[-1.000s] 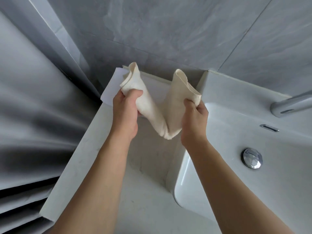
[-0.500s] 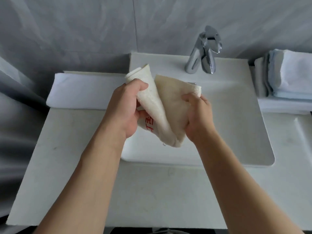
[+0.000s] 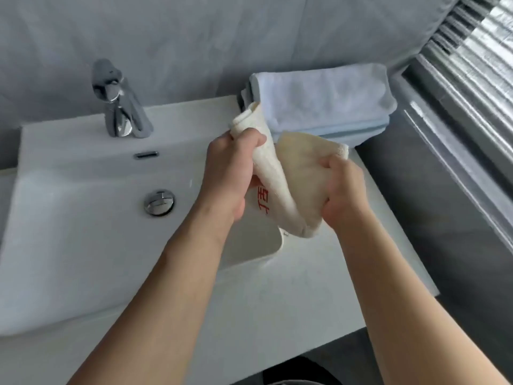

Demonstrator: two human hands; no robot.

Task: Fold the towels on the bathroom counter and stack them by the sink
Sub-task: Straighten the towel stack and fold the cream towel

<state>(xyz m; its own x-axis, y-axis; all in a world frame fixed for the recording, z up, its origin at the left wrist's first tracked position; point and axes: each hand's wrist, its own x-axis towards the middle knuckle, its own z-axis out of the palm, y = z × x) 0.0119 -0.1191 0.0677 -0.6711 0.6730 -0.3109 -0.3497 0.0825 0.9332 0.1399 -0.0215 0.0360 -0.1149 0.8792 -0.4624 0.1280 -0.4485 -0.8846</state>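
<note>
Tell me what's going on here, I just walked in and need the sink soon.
A person is folding a small cream towel in the air, over the right edge of the sink. The left hand grips one end and the right hand the other. Folded pale blue towels already sit stacked on the counter right of the faucet.

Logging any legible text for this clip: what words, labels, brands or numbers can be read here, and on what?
Cream towel, held by the left hand and right hand: red embroidered characters, partly folded under and too blurred to read.
Faucet, sink, stack of folded towels: no visible text.
Nothing else carries any writing.
</note>
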